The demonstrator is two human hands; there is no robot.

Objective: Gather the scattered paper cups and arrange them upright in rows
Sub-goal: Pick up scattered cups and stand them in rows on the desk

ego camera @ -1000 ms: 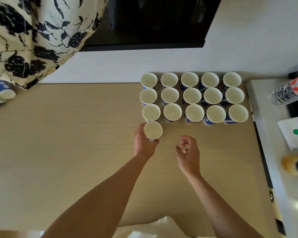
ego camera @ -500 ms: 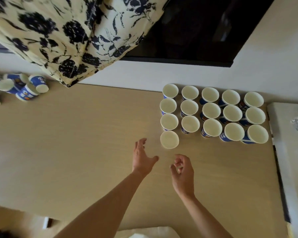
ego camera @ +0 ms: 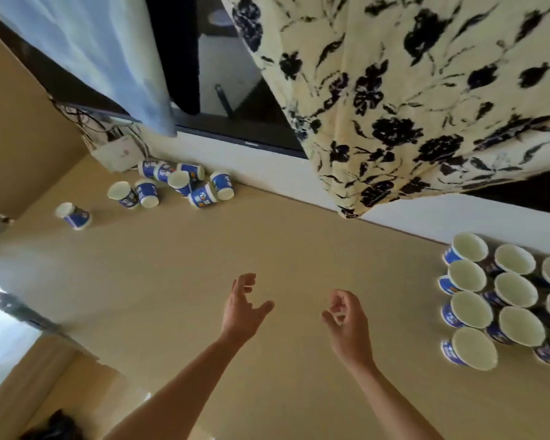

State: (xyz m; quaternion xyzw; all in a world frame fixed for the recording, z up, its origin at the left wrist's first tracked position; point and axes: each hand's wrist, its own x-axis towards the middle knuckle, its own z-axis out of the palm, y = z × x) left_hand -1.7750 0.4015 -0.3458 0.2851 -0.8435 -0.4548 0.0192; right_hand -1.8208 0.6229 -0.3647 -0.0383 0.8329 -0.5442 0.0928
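Both the left hand (ego camera: 243, 308) and right hand (ego camera: 346, 322) hover loose-fingered and empty; scattered paper cups (ego camera: 178, 185) lie well beyond their fingertips; upright cups (ego camera: 470, 308) stand to the right.

The desk (ego camera: 204, 281) looks like matt, smooth, pale wood. The cups (ego camera: 470, 312) are paper with plain white insides. The cloth (ego camera: 426, 90) is soft printed fabric.

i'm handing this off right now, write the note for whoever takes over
Left hand: open, empty, above the table.
Right hand: loosely curled, empty.
Done: upright cups stand in rows at the right edge of view.
Left to do: a jumbled cluster of cups by the far wall on the left, several on their sides, plus a lone cup further left. Bring them over and extend the rows.
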